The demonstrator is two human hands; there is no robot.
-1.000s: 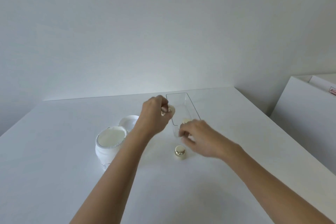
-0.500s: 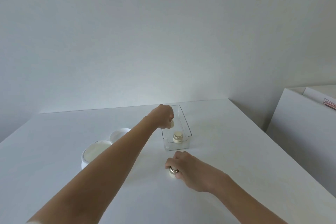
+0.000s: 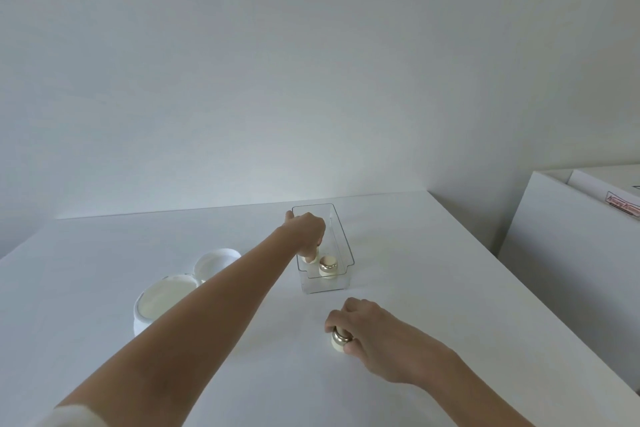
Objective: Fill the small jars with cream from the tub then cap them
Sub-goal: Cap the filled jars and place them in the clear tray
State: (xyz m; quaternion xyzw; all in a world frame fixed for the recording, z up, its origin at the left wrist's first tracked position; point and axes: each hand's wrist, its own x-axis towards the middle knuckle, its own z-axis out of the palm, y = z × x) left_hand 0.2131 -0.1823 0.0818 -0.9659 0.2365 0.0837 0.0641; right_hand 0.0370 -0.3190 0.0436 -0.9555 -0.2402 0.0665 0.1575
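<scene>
Now left hand [image 3: 309,230] gripping capped jar [image 3: 309,259], setting it inside clear bin [image 3: 343,243] beside another jar [image 3: 328,266]; release upright. Right hand [image 3: 369,331] clutching gold-capped jar [image 3: 340,340] on worktop [image 3: 433,270]; open tub [image 3: 162,302] left.

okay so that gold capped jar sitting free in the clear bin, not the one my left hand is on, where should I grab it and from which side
Best taken by its rounded gold cap, from straight above. The jar stands upright near the front wall of the clear bin, whose tall sides block a sideways reach. The left hand grips another jar just left of it, so pinching front to back probably leaves the most room.
</scene>
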